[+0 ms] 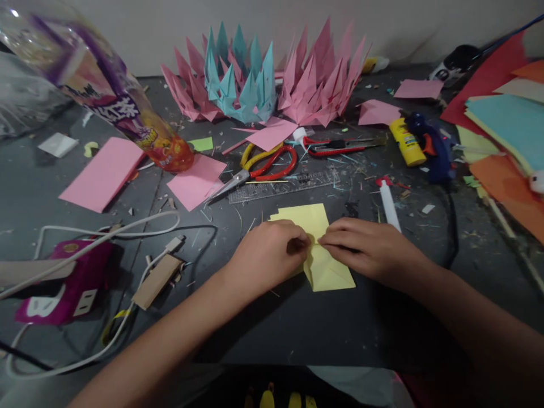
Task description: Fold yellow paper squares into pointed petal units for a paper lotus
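Yellow paper (329, 275) lies on the dark table in front of me, with folded flaps and creases on its near part. More yellow sheets (304, 214) show just beyond my fingers. My left hand (272, 246) pinches the paper near its middle, thumb and fingertips together. From the other side my right hand (365, 243) pinches the same spot, its fingertips almost meeting the left ones. The fold between the fingertips is partly hidden by them.
Scissors (259, 167), a clear ruler (284, 187) and a red cutter (340, 148) lie beyond the paper. Pink (318, 85) and teal (242, 85) folded-paper pieces stand behind. A bottle (123, 107) leans at left, near cables (106, 232). A glue gun (437, 147) and coloured sheets (505, 124) lie right.
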`<state>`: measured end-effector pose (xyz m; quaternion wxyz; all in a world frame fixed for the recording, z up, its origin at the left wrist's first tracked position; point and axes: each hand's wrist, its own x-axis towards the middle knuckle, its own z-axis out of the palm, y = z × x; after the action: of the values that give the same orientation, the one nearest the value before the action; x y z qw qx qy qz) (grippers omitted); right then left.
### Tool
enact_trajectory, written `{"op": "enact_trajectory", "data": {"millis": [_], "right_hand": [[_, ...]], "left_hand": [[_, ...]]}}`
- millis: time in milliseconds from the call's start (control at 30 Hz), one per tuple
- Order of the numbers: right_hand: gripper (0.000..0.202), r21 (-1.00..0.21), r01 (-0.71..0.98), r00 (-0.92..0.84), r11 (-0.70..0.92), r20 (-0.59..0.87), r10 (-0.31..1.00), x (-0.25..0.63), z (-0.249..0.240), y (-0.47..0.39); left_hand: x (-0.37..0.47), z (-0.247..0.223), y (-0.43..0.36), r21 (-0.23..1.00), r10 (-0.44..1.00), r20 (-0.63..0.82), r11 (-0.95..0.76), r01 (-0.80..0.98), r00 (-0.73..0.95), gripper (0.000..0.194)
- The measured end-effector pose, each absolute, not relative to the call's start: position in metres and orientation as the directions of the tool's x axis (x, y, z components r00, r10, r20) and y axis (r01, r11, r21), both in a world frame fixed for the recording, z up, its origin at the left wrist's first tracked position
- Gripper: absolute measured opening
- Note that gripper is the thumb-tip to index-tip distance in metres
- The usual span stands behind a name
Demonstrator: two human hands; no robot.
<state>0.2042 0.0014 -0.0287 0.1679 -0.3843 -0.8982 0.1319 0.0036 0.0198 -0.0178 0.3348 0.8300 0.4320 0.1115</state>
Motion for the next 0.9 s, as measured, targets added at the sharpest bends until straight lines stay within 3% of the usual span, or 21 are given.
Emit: {"op": "enact_trajectory", "data": {"millis": [267, 467, 900], "right_hand": [[0.036, -0.2, 0.553, -0.776, 0.809, 0.23, 0.588, 0.213, -0.028, 0.004], [0.038, -0.081, 0.547, -0.805, 0.833, 0.22, 0.551, 0.219, -0.031, 0.001], [0.034, -0.136, 0.523, -0.816, 0.841, 0.203, 0.541, 0.217, -0.028, 0.003]], "left_hand": [[0.0, -0.02, 0.022, 0.66, 0.755, -0.086, -0.446, 0.605, 0.65, 0.013], [-0.002, -0.023, 0.022, 0.574, 0.687, -0.035, -0.58, 0.577, 0.726, 0.012], [-0.004, -0.023, 0.022, 0.441, 0.603, -0.016, -0.712, 0.547, 0.798, 0.016]]}}
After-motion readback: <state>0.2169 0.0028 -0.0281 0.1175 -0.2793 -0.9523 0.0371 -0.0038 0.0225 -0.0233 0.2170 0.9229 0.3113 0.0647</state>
